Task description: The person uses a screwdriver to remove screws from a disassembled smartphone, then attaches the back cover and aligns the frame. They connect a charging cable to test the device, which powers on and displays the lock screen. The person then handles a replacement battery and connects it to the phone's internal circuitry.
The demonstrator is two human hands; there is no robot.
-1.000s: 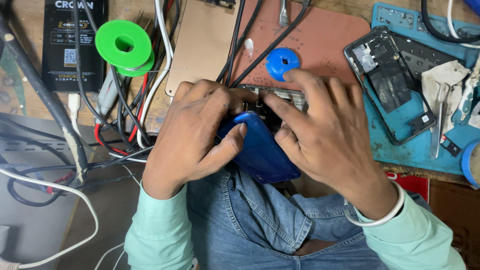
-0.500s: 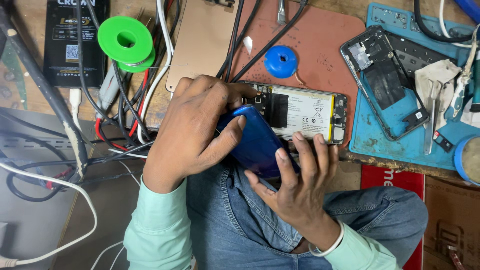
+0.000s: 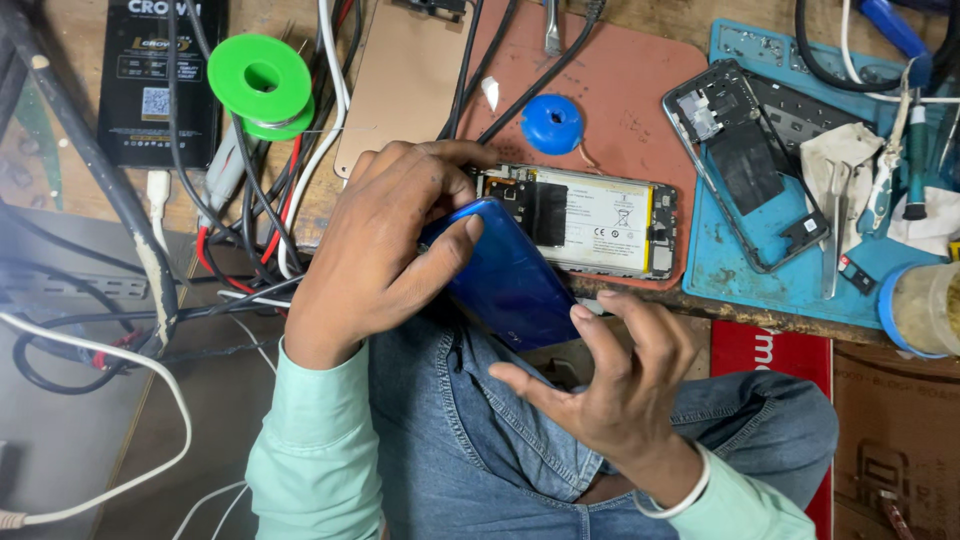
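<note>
Your left hand (image 3: 375, 255) clamps the blue back cover (image 3: 505, 275) tilted off the opened phone (image 3: 590, 220) — right hand (image 3: 615, 380) spread beneath, fingertips steadying its lower edge

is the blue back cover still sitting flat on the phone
No, the blue cover is lifted off the opened phone, tilted and gripped by the left hand while the right hand touches its lower edge.
</note>
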